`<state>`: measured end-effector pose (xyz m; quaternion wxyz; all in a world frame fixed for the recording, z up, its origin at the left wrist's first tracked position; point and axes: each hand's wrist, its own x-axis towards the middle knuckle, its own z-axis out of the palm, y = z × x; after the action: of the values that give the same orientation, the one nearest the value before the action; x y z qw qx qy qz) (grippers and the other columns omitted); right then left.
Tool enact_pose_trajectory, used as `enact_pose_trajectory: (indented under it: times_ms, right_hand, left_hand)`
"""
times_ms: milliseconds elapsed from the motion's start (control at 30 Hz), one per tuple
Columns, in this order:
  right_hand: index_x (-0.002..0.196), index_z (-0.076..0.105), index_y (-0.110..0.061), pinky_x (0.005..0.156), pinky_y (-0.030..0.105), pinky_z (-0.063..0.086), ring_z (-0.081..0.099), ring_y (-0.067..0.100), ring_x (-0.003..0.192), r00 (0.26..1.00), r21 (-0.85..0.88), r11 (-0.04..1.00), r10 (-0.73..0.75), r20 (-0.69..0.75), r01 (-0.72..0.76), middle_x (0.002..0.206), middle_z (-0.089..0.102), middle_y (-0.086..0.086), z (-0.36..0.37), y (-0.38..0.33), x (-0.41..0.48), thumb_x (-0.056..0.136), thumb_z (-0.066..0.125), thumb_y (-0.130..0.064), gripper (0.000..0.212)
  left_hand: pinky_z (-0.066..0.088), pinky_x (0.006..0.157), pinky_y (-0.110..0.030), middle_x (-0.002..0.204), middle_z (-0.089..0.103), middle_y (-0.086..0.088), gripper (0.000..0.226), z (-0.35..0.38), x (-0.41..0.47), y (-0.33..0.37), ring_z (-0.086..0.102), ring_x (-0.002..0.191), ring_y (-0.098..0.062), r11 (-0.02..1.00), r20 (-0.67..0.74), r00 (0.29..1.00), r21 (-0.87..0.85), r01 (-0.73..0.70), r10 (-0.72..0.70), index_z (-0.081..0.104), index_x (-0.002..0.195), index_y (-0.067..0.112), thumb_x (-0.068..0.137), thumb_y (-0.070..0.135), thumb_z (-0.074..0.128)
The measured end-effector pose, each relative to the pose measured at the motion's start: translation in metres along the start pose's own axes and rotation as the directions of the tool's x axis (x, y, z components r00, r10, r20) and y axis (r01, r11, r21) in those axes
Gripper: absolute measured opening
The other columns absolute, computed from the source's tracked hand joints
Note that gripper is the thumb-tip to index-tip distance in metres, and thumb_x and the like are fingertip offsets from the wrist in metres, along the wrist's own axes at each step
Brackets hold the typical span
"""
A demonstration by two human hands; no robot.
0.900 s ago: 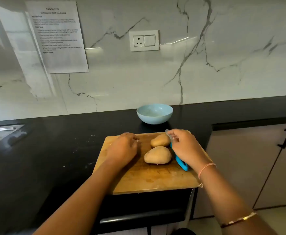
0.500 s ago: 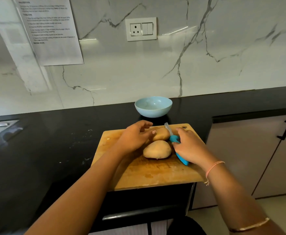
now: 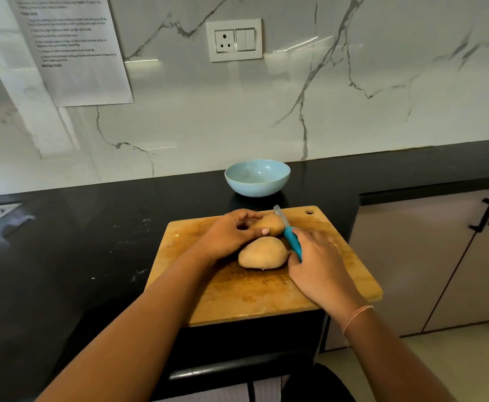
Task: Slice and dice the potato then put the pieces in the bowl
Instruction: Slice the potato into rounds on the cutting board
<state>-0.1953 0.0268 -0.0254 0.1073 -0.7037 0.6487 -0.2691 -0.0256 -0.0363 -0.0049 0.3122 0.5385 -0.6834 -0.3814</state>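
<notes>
Teal-handled knife [image 3: 292, 245] is wrapped up in the right hand [image 3: 317, 261]. Its fingers curl round the handle, and the blade pokes out past them and lies right against the far potato [image 3: 271, 224]. The left hand [image 3: 228, 236] is curled over the other end of that same potato, pinching it down. So both hands are closed, one on the tool and one on the spud, with just the potato between them.

Looks to me like the first slice is about to start, since both potatoes look whole. To do it right, tuck the left fingertips back so the knuckles face the blade; one nail looks pretty close to the edge. A round potato wants to roll, so I'd take a thin slab off one side first and sit it flat.

The near potato [image 3: 263, 253] lies just this side of the hands, right up against the knife handle, kinda crowding things. I'd nudge it aside. Both potatoes sit on the wooden cutting board [image 3: 252, 300] on the black bench [image 3: 92, 242]. The light blue bowl [image 3: 257, 187] waits beyond the hands, just past the board, with nothing in it that I can see.
</notes>
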Motion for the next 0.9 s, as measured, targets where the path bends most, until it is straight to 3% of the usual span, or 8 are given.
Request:
enact_pose_trajectory:
  times_ms: [333,500,633,700,767,900]
  right_hand:
    - [0.142,0.038,-0.020,0.106,0.035,0.036,0.043,0.022,0.125,0.999,0.034,0.999,-0.009,0.039,0.008,0.137,0.045,0.003,0.008,-0.012,0.016,0.097,0.048,-0.026,0.047]
    - [0.143,0.036,-0.020,0.106,0.037,0.035,0.043,0.023,0.125,1.000,0.000,1.000,0.002,0.021,-0.002,0.136,0.045,0.003,0.011,-0.015,0.017,0.097,0.047,-0.026,0.047]
    - [0.144,0.034,-0.021,0.107,0.037,0.036,0.043,0.023,0.125,1.000,-0.030,1.000,-0.001,0.013,0.001,0.135,0.045,0.002,0.013,-0.015,0.017,0.097,0.046,-0.028,0.048]
    - [0.143,0.035,-0.021,0.107,0.037,0.037,0.043,0.023,0.124,1.000,-0.041,0.999,0.000,0.011,0.001,0.134,0.046,0.002,0.014,-0.015,0.017,0.097,0.045,-0.028,0.048]
    - [0.142,0.036,-0.020,0.106,0.037,0.037,0.043,0.024,0.123,1.000,-0.046,0.999,0.000,0.009,0.001,0.133,0.046,0.002,0.014,-0.015,0.017,0.097,0.045,-0.027,0.047]
    - [0.143,0.035,-0.021,0.106,0.038,0.037,0.043,0.024,0.123,1.000,-0.053,0.999,-0.003,0.012,0.003,0.133,0.046,0.002,0.015,-0.015,0.016,0.097,0.045,-0.027,0.047]
  left_hand:
    - [0.051,0.096,-0.046,0.118,0.064,0.002,0.027,-0.013,0.004,-0.009,0.060,0.110,-0.017,0.992,-0.044,0.998,-0.118,0.047,-0.053,0.059,0.112,0.032,0.087,0.030,0.068]
    - [0.050,0.098,-0.044,0.120,0.062,0.005,0.026,-0.015,0.001,-0.008,0.058,0.113,-0.014,0.996,-0.081,0.996,-0.092,0.017,-0.024,0.060,0.113,0.032,0.088,0.027,0.066]
    - [0.055,0.087,-0.042,0.098,0.068,0.005,0.014,-0.016,-0.013,0.004,0.064,0.095,-0.014,0.994,-0.143,0.990,-0.108,0.000,-0.015,0.067,0.099,0.023,0.088,0.032,0.066]
    - [0.054,0.077,-0.029,0.088,0.065,0.007,0.024,-0.019,-0.020,0.013,0.062,0.084,-0.010,0.999,-0.120,0.991,0.025,-0.048,0.051,0.067,0.094,0.016,0.085,0.038,0.067]
    - [0.047,0.069,-0.021,0.093,0.056,0.006,0.035,-0.022,-0.025,0.020,0.055,0.081,-0.007,0.970,-0.050,0.997,0.240,-0.051,0.064,0.065,0.095,0.015,0.081,0.047,0.067]
    - [0.047,0.072,-0.021,0.099,0.058,0.006,0.046,-0.025,-0.028,0.021,0.055,0.088,-0.009,0.906,0.105,0.993,0.424,-0.002,-0.047,0.057,0.102,0.024,0.073,0.057,0.069]
